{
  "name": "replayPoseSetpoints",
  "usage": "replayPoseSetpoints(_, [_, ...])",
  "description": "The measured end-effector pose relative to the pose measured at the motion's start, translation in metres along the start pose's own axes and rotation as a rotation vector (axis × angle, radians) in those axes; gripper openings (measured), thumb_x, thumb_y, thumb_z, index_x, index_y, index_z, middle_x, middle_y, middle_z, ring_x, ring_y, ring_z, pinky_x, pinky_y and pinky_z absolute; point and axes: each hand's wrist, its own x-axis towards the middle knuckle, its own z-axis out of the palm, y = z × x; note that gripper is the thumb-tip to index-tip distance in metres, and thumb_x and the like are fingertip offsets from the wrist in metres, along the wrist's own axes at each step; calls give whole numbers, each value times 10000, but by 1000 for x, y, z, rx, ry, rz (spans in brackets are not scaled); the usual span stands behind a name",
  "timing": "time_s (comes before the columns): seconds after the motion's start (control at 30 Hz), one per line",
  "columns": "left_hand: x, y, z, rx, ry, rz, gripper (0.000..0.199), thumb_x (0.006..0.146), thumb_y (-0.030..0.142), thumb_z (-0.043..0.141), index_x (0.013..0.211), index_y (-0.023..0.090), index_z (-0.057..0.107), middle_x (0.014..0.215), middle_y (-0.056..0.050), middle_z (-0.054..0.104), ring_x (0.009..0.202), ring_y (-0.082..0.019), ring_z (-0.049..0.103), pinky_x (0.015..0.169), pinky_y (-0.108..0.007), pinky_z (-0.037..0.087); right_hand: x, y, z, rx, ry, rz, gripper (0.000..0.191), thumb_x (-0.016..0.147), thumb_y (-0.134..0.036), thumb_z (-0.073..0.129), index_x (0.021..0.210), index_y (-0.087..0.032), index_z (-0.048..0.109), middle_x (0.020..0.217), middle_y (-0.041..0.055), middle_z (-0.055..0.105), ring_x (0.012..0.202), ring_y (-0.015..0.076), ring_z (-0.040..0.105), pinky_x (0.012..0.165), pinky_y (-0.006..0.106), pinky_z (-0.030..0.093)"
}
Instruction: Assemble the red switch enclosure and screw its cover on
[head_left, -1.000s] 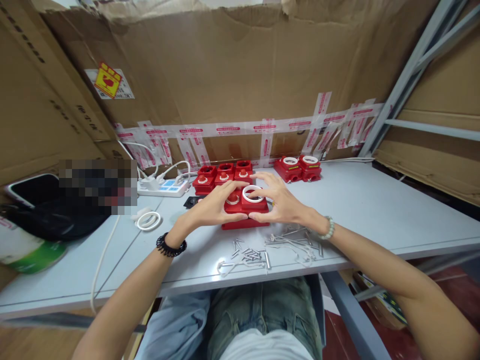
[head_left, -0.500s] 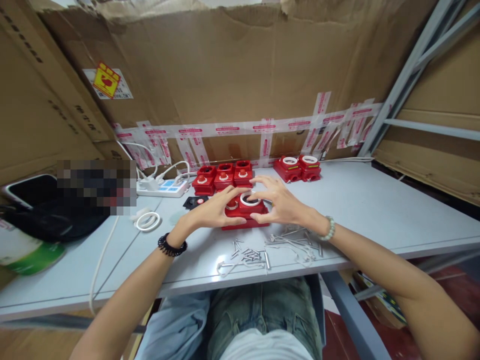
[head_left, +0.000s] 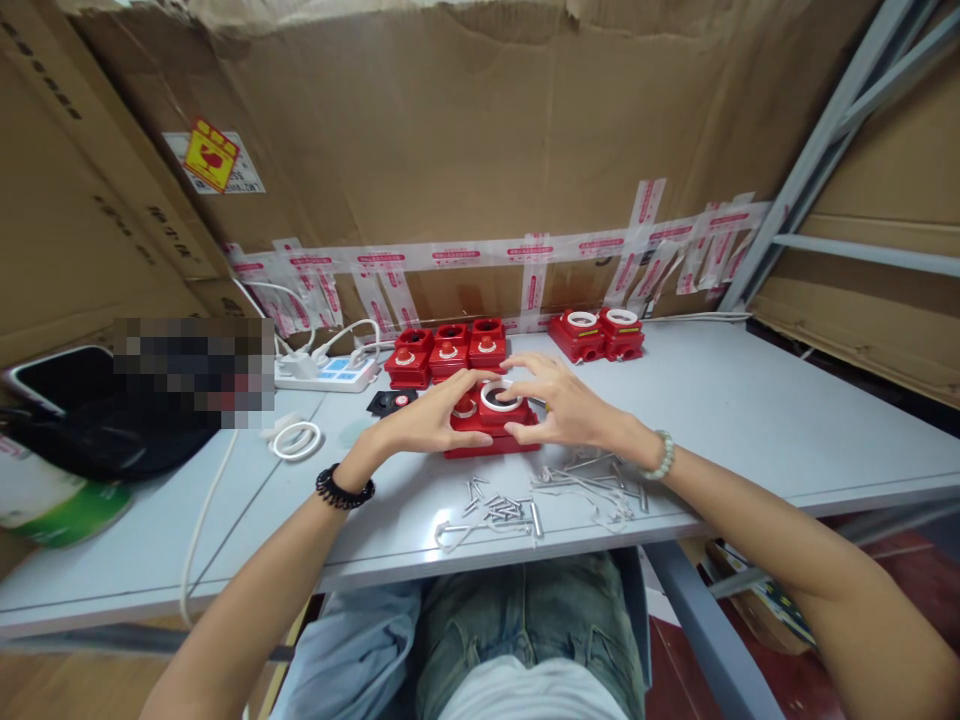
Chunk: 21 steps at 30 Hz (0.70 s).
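Observation:
A red housing (head_left: 491, 440) with a round red knob and a white ring (head_left: 500, 396) around a dark opening stands near the middle of the table. My left hand (head_left: 439, 415) curves around its left side, thumb along the front and fingers over the back. From the right, my right hand (head_left: 559, 400) is bent about the white ring, its thumb near the front and its fingers behind. Both hands grip the housing between them; some fingertips are hidden. Metal screws (head_left: 504, 510) and longer bolts (head_left: 585, 482) lie just in front.
Several red housings (head_left: 448, 358) stand at the back, and two with white rings (head_left: 581, 340) are farther right. A black part (head_left: 391, 402), loose white rings (head_left: 296, 441) and a power strip (head_left: 330, 375) lie left. A dark bag (head_left: 172, 440) is at far left.
The view has shifted very slightly. The fingers of my right hand have moved a little off the white ring, so more of its dark centre shows.

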Motion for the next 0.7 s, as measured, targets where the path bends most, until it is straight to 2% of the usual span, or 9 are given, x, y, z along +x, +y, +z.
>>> replayPoseSetpoints(0.43, [1,-4,1,-15,-19,8,706,776,456,720,1358,246,379,1407,-136,473,1268,-297,514,1016,-459,464,0,-1,-1,54,-38,44,300,768,-309,676,1050,-212,711,1283,130,593,1139,278,583,970,486,450])
replayPoseSetpoints(0.6, [2,-4,1,-9,-39,-5,706,788,470,704,1359,245,353,1425,-139,478,1233,-295,557,974,-429,488,1,0,-1,135,-88,36,296,828,-315,633,1084,-183,698,1214,118,648,1005,222,646,932,412,483])
replayPoseSetpoints(0.7, [2,-3,0,10,-50,-17,713,788,478,702,1361,244,349,1438,-140,483,1223,-295,570,962,-419,492,2,-3,-4,141,-112,43,304,838,-306,626,1105,-176,692,1220,119,651,999,216,652,936,397,484])
